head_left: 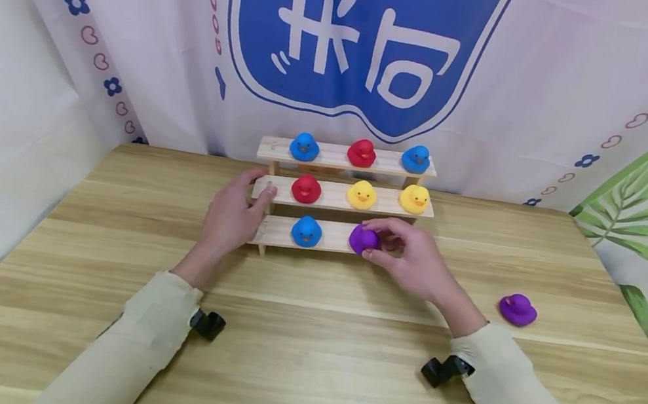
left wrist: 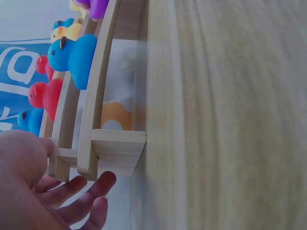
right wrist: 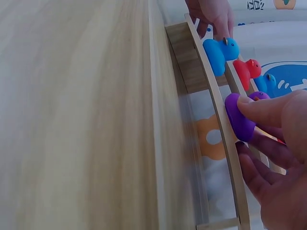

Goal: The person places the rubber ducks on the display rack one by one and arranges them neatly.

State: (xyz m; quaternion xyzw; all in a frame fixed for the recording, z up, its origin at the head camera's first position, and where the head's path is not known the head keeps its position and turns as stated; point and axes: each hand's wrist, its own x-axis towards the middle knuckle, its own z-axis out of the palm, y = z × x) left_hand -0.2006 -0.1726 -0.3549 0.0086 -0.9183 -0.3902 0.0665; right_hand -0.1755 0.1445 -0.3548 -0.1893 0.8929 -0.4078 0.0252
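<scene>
A three-tier wooden display stand [head_left: 279, 231] holds rubber ducks. My left hand [head_left: 234, 212] grips its left end, the thumb over the end of the middle tier; the left wrist view shows the fingers [left wrist: 79, 199] around the plank ends. With thumb and fingers, my right hand [head_left: 413, 257] pinches a purple rubber duck [head_left: 361, 239] at the bottom tier, right of a blue duck [head_left: 306, 232]. In the right wrist view the purple duck [right wrist: 240, 117] is right at the plank's edge, partly covered by the thumb.
On the middle tier sit a red duck [head_left: 306, 189] and two yellow ducks [head_left: 362, 195]. The top tier carries a red duck [head_left: 361, 153] between two blue ones [head_left: 304, 147]. Another purple duck [head_left: 517, 310] lies on the table [head_left: 306, 371] at right. A printed curtain [head_left: 176, 81] hangs behind.
</scene>
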